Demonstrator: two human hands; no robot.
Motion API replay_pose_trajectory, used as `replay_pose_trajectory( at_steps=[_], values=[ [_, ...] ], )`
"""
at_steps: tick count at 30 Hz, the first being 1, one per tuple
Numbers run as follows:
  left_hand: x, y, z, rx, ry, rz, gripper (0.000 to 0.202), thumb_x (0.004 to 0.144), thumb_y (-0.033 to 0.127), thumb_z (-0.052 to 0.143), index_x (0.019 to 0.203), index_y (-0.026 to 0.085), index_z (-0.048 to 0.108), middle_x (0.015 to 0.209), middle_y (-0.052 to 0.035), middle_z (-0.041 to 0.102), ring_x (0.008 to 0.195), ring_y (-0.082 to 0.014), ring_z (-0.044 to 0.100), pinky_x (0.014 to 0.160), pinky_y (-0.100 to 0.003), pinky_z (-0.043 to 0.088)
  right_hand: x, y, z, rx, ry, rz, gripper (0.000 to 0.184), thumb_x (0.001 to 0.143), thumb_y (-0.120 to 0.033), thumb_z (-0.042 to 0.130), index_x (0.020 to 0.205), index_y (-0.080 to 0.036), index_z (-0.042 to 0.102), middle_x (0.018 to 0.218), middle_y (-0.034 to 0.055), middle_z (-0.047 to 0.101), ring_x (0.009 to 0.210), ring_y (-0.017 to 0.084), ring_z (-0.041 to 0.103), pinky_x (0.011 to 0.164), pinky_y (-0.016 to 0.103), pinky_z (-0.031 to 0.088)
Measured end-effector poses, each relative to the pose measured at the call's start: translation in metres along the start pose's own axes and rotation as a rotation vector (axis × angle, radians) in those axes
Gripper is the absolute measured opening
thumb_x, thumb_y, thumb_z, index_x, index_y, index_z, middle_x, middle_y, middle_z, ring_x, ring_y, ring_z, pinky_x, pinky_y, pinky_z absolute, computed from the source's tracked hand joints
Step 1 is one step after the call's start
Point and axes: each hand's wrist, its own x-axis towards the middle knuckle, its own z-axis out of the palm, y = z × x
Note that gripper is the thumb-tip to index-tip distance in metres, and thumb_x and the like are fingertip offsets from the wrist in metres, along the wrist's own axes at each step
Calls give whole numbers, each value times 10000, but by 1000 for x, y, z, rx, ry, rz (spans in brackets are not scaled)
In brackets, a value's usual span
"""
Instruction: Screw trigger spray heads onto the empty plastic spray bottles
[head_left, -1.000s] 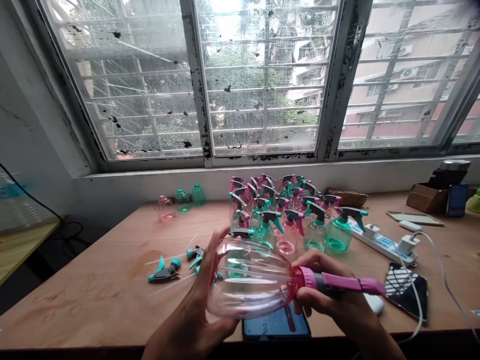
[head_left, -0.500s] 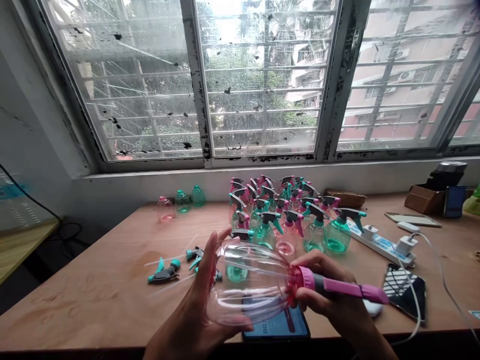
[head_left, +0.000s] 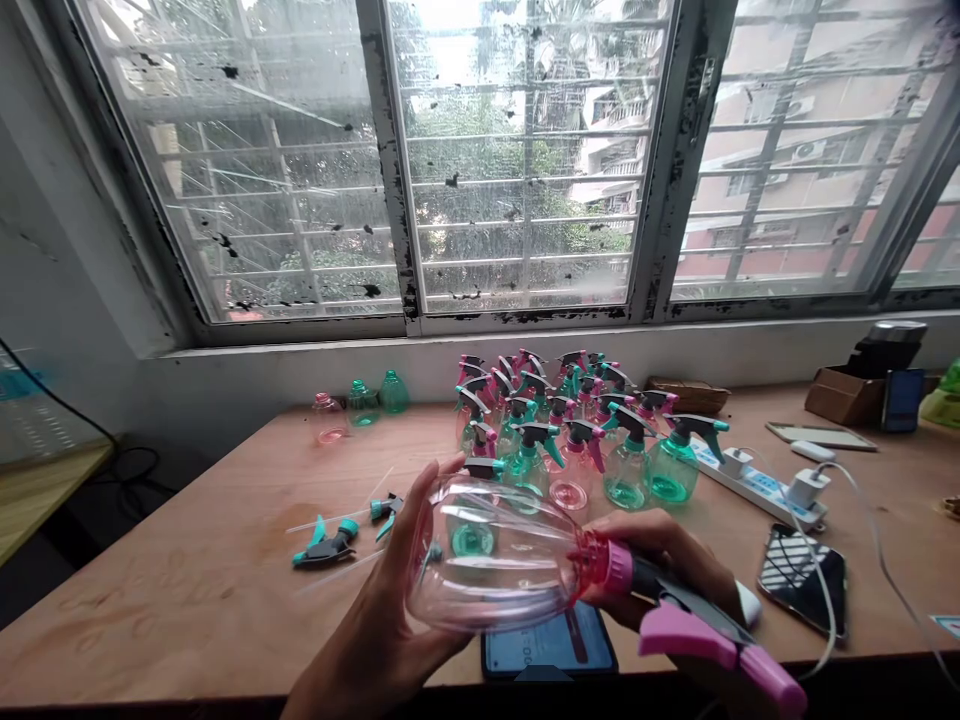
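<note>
A clear pink spray bottle (head_left: 499, 590) lies sideways in the air above the table's front edge, its base toward the left. My left hand (head_left: 379, 605) is wrapped round the base end, with the thumb below and fingers on the far side. Around the neck and collar curls my right hand (head_left: 671, 550), partly hidden behind the pink and grey trigger sprayer (head_left: 694, 635). That sprayer sits on the bottle's neck, its pink trigger facing me and its nozzle at the lower right. A phone (head_left: 551, 640) with a lit screen lies beneath the bottle.
Several green and pink spray bottles (head_left: 574, 465) stand grouped behind my hands. Loose trigger sprayers (head_left: 328, 543) lie at left. Headless bottles (head_left: 363, 403) stand near the wall. On the right are a power strip (head_left: 765, 485) with white cables and a dark phone (head_left: 804, 580).
The bottle and its sprayer have rotated about the bottle's length, so the trigger now faces me. My right hand has turned behind the collar. Both hands still hold the bottle.
</note>
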Motion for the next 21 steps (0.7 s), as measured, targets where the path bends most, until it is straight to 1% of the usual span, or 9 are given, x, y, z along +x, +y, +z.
replay_pose_trajectory(
  at_steps=[3,5,8,11,14,16,18,20,21],
  values=[
    [0,1,-1,-3,-37,-64,1017,829,300,783,1558,420,84,1639,-81,252,1481,-376,281,1170,-572,319,2,3,1,-43,5,-101,343,801,-417,802,1067,-270,643,849,55,779,614,224,741,568,308,595],
    [0,0,-3,1,-56,-101,1042,800,314,812,1553,430,103,1628,-69,284,1473,-376,302,1172,-563,320,2,4,0,-36,6,-139,363,809,-401,800,1099,-261,632,840,44,778,592,205,732,555,286,587],
    [1,-1,-4,-13,-45,-118,1065,762,338,844,1553,417,135,1608,-75,325,1449,-382,353,1163,-553,350,1,4,-2,-29,13,-145,381,801,-343,814,1125,-256,634,839,39,777,576,195,722,530,275,573],
    [2,-2,-2,-3,-66,-66,1051,795,300,818,1556,420,103,1618,-78,295,1467,-366,321,1170,-546,345,-2,0,-3,-37,3,-101,388,765,-363,845,1093,-266,660,836,41,781,578,202,728,542,280,583],
    [4,-3,1,36,-39,25,958,895,222,710,1552,440,47,1632,-70,257,1480,-326,308,1195,-536,302,-2,-7,-3,69,-77,47,371,752,-415,848,1047,-281,666,765,18,781,570,205,738,529,264,593],
    [4,-4,1,70,-15,48,979,908,251,700,1558,420,-12,1633,-91,249,1480,-324,309,1201,-538,284,-1,-10,-1,170,-126,191,355,747,-381,859,1020,-275,658,729,6,780,585,212,747,496,247,583],
    [3,-3,0,121,-31,53,1054,847,416,751,1572,373,-12,1643,-116,211,1492,-359,259,1213,-556,235,1,-11,0,266,-135,321,350,730,-335,878,985,-256,652,716,6,783,589,212,746,473,236,569],
    [3,-1,-2,147,-55,43,1068,782,597,719,1582,339,60,1659,-116,154,1506,-394,185,1220,-572,190,3,-10,2,404,-131,435,335,735,-345,873,949,-233,641,679,4,776,546,197,726,456,236,553],
    [3,0,-3,146,-63,38,1049,772,641,688,1581,337,93,1665,-106,135,1511,-399,157,1220,-574,187,5,-9,3,487,-132,489,320,753,-371,854,931,-224,632,651,3,768,516,188,709,445,238,543]
  ],
)
